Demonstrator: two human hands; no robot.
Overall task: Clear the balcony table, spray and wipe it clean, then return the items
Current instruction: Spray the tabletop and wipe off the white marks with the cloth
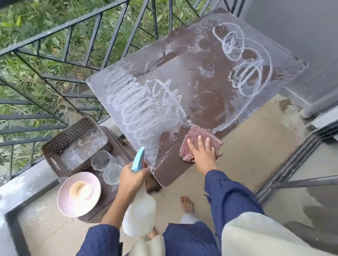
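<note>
The brown balcony table [198, 75] is bare and streaked with white foamy swirls and loops. My right hand [202, 152] lies flat with spread fingers on a pink-red checked cloth [200, 136], which rests on the table's near right edge. My left hand [134, 177] grips a white spray bottle [140, 214] with a light blue nozzle [138, 159], held just off the table's near corner. A brown perforated basket [61, 145], two clear glasses [102, 160] [112, 173] and a pink plate [91, 198] bearing a small beige bowl [80, 190] stand on a low brown stool to the left.
A black metal railing [79, 46] runs along the left and far sides, with greenery beyond. A grey wall and a sliding door track [294, 168] are on the right. The floor is tiled [249, 154]; my bare foot [187, 204] is below the table.
</note>
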